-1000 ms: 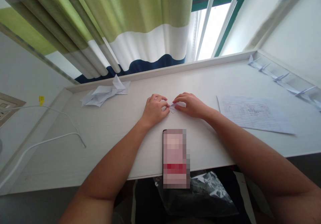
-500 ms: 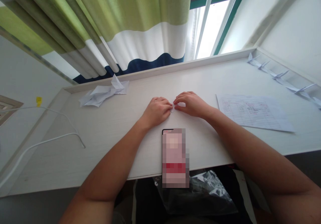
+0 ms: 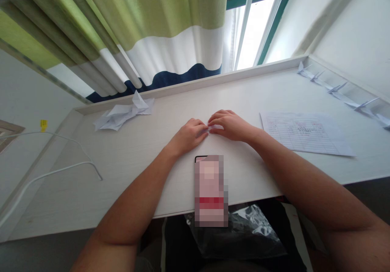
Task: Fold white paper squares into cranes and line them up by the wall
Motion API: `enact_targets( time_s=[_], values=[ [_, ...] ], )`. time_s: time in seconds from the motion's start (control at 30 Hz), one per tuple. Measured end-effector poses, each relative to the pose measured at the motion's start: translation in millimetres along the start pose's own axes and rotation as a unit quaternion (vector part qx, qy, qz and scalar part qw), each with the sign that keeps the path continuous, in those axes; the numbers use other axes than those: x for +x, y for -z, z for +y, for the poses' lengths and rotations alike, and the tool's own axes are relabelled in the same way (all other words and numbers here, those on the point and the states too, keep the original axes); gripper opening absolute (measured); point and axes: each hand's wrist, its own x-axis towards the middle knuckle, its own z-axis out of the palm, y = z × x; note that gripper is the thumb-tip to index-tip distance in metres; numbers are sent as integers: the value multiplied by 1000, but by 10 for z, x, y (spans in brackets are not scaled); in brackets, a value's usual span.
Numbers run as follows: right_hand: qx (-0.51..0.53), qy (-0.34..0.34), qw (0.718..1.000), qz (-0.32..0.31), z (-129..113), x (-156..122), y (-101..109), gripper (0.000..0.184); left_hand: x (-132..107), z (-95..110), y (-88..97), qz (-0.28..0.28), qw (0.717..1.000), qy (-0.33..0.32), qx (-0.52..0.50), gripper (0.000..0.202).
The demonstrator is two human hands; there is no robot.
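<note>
Left hand (image 3: 187, 136) and right hand (image 3: 230, 126) meet at the fingertips, both pinching a small folded white paper (image 3: 215, 128), its long axis running side to side on the white wood-grain table (image 3: 146, 150). From the left: a white cable (image 3: 67, 166), loose folded paper (image 3: 122, 115) below a green, white and navy curtain (image 3: 170, 48), a pixelated phone (image 3: 209, 191), a ruled sheet (image 3: 304, 134) with handwriting too small to read, and paper cranes (image 3: 338, 88) along the table's far edge
</note>
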Motion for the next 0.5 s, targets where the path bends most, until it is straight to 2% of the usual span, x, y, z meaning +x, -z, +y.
enact_targets(
  time_s=[0.2, 0.33, 0.5],
  values=[
    [-6, 9, 1000, 13, 44, 14, 10, 31, -4, -79, -41, 17, 999, -30, 3, 20],
    [20, 5, 1000, 16, 57, 10, 5, 31, 41, -135, -96, 25, 999, -31, 7, 21],
    [31, 21, 999, 9, 96, -21, -26, 40, 80, -114, -86, 23, 999, -36, 25, 26]
  ],
)
